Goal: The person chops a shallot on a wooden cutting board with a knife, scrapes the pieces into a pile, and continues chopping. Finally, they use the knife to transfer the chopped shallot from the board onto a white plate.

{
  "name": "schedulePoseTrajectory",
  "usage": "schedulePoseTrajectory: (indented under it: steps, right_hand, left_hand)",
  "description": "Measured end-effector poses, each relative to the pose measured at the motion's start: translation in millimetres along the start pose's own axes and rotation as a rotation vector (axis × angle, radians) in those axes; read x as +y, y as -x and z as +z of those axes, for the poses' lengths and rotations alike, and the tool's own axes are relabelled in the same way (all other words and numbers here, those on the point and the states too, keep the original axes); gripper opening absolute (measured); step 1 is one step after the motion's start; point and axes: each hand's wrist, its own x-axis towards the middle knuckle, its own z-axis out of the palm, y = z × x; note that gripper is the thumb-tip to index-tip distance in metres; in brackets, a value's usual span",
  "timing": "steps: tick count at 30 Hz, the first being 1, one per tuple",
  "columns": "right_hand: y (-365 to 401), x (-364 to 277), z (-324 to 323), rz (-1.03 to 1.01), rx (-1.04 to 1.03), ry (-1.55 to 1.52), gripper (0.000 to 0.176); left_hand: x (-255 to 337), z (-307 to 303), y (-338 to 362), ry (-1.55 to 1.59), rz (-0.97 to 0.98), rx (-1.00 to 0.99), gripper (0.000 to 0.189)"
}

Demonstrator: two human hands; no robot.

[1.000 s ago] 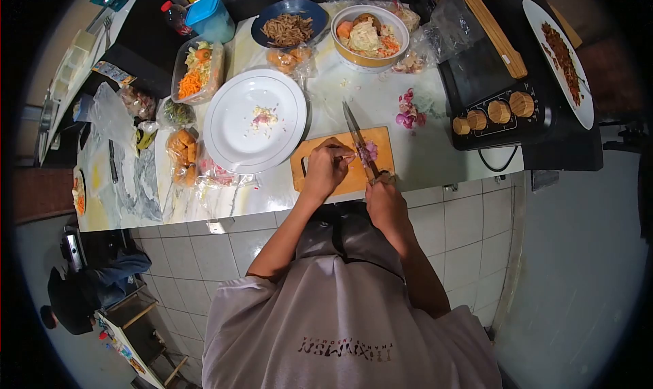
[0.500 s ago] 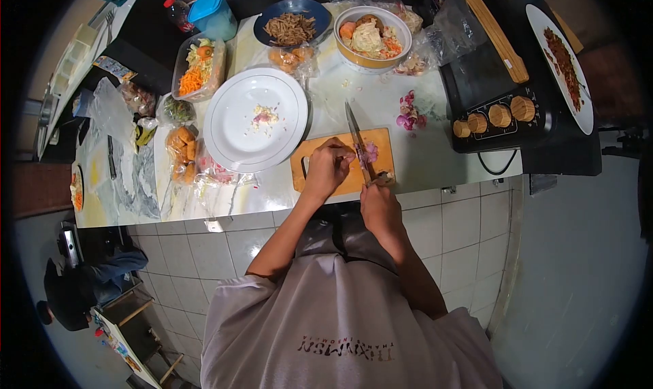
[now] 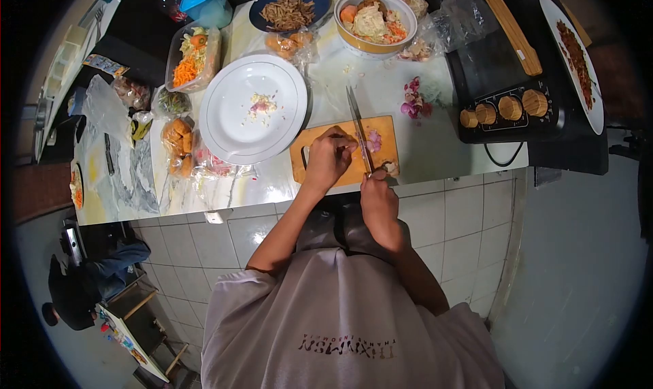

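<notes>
The right hand (image 3: 379,202) grips the knife (image 3: 360,127), pointing it away across the board (image 3: 386,127), likely for chopping onion (image 3: 373,141) there. The left hand (image 3: 328,159) bends beside the blade; its grasp cannot be told. Left of the board, the plate (image 3: 228,83) sits handy.

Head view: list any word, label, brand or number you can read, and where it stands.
"THANKS INSOMNIA": small line on the shirt, upside down.
"THX...MSN": large letters beside it, middle unclear.
Black appliance panel: markings around the knobs, too small.
Colored packet: print too blurred.
Red-capped bottle: label unreadable.
</notes>
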Motion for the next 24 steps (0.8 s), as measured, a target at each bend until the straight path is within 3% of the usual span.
schedulePoseTrajectory:
  steps: [2, 5, 11, 14, 24]
  right_hand:
    - [-1, 2, 9, 0.044, 0.029, 0.065, 0.027]
    - [-5, 9, 4, -0.046, 0.089, 0.051, 0.027]
    - [-8, 15, -2, -0.026, 0.019, -0.131, 0.029]
    - [-8, 13, -16, 0.012, -0.059, -0.098, 0.029]
    - [-1, 26, -27, -0.106, 0.021, -0.139, 0.025]
  left_hand:
    - [-1, -1, 0, -0.001, 0.013, 0.010, 0.016]
    - [1, -1, -4, -0.026, 0.006, -0.022, 0.017]
    - [1, -2, 0, 0.014, -0.080, -0.046, 0.019]
    - [3, -3, -1, 0.021, -0.063, -0.044, 0.018]
    - [-1, 6, -2, -0.003, 0.005, 0.014, 0.015]
